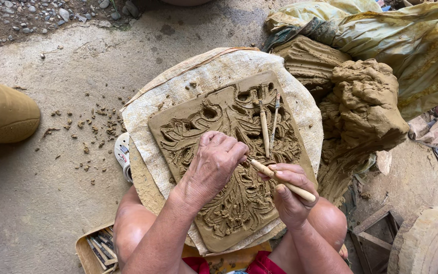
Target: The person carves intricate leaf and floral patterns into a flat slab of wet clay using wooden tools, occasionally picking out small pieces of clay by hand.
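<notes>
A thin wooden carving tool (283, 181) is gripped by the right hand (292, 195) and steadied by the closed left hand (214, 165); excess pressure could gouge the soft brown clay relief slab (229, 152).

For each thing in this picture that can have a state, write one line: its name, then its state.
clay relief slab: lying flat, partly carved
wooden carving tool: held, tip on slab
two spare tools: resting on slab
raw clay lump: uncovered, unshaped
plastic sheet: crumpled, pulled back
tool box: open
left hand: pressing slab
right hand: gripping tool

Bare concrete floor (41, 193), gravel strip (21, 18) at top, daylight
</notes>
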